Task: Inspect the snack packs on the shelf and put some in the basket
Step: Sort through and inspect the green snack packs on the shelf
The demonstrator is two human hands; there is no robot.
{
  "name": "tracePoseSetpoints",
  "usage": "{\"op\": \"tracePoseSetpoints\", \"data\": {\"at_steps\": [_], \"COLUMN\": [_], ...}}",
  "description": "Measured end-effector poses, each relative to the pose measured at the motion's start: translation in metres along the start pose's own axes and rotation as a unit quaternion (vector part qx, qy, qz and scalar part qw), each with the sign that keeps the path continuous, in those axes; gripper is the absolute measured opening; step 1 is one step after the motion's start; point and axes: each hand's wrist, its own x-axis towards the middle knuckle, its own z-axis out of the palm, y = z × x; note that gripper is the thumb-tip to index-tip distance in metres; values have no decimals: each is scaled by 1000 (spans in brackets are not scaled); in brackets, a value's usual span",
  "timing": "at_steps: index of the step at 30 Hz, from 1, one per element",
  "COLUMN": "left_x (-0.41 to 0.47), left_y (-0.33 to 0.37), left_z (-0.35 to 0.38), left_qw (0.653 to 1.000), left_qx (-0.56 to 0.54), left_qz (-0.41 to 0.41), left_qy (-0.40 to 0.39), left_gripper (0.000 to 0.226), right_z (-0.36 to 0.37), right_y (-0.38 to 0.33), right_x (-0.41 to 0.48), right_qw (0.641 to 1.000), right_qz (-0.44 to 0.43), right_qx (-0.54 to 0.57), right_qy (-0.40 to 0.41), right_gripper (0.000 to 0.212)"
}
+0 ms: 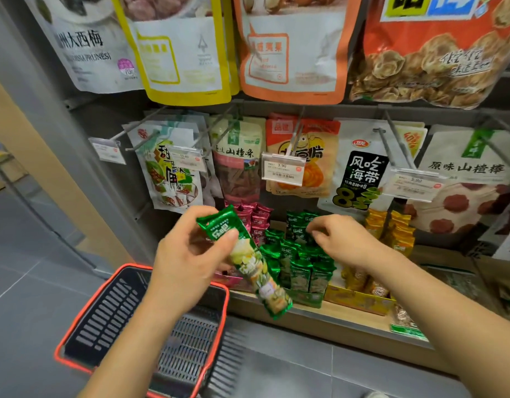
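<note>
A green snack pack (248, 262) is held tilted in the left hand (190, 254), pinched near its top end, above the gap between the shelf (348, 317) and the red-rimmed basket (84, 314) on the floor. The right hand (343, 242) is placed with curled fingers on the upright green packs (299, 271) in the shelf's display box; whether one is grasped cannot be told. Pink packs (256, 219) and yellow packs (397, 231) are stocked on either side.

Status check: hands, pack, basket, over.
Left hand grips green snack pack, not yet in red-rimmed basket. Right hand at shelved green packs, grip unclear. Nothing seen blocking basket.
</note>
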Motion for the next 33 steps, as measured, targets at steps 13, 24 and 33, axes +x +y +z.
{"op": "tracePoseSetpoints", "data": {"at_steps": [13,24,33], "left_x": [33,66,80], "left_y": [-16,-31,-69], "left_z": [33,66,99], "left_qw": [996,965,937], "left_qx": [59,198,290], "left_qz": [72,168,141], "left_qy": [-6,-40,-133], "left_gripper": [23,25,26], "right_z": [62,48,49], "right_y": [48,65,65], "right_x": [62,45,42], "right_qw": [969,994,991], "right_qz": [-36,-65,-67], "right_qx": [-221,-90,-109], "right_qy": [-108,3,-50], "right_gripper": [34,41,52]}}
